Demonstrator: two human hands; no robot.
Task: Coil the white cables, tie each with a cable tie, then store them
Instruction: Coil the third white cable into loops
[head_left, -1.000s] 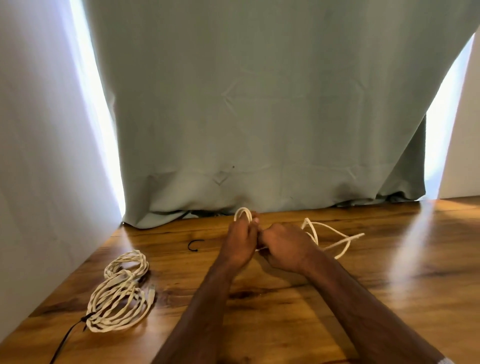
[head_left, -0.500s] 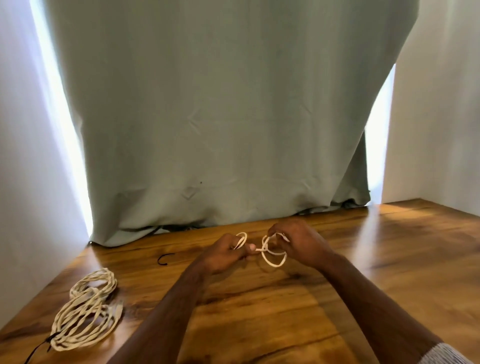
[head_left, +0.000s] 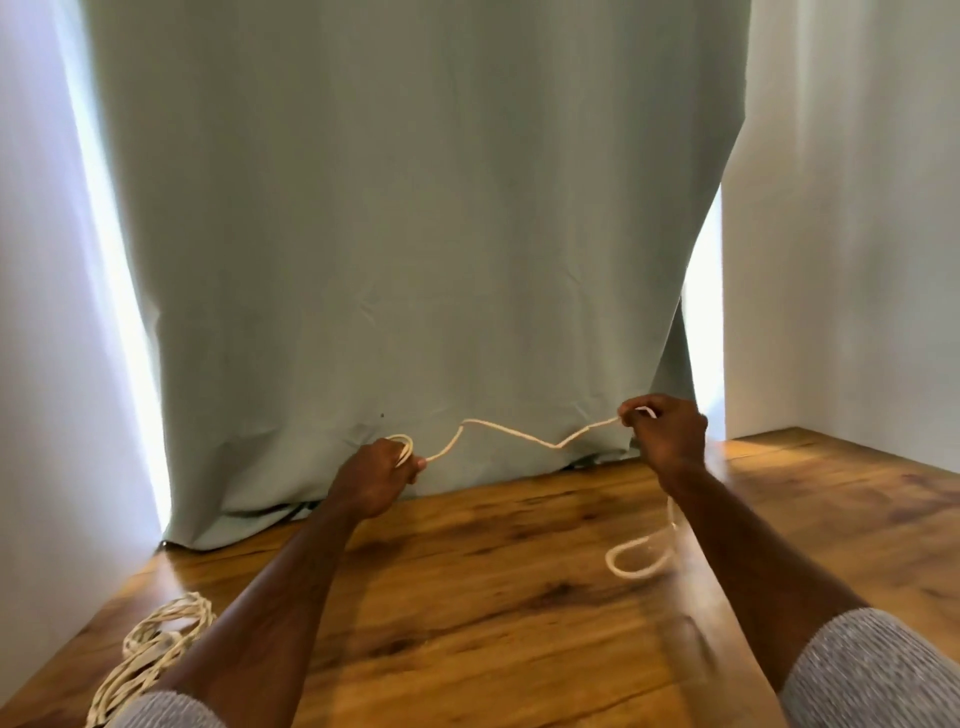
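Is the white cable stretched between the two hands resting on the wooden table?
No, the white cable hangs in the air between the left hand and right hand.

A cable (head_left: 519, 432) is held stretched between the left hand (head_left: 375, 474) and right hand (head_left: 667, 434) above the counter (head_left: 493, 597), before a curtain (head_left: 405, 234), while what seems a coiled cable bundle (head_left: 150, 647) lies at the counter's near left.
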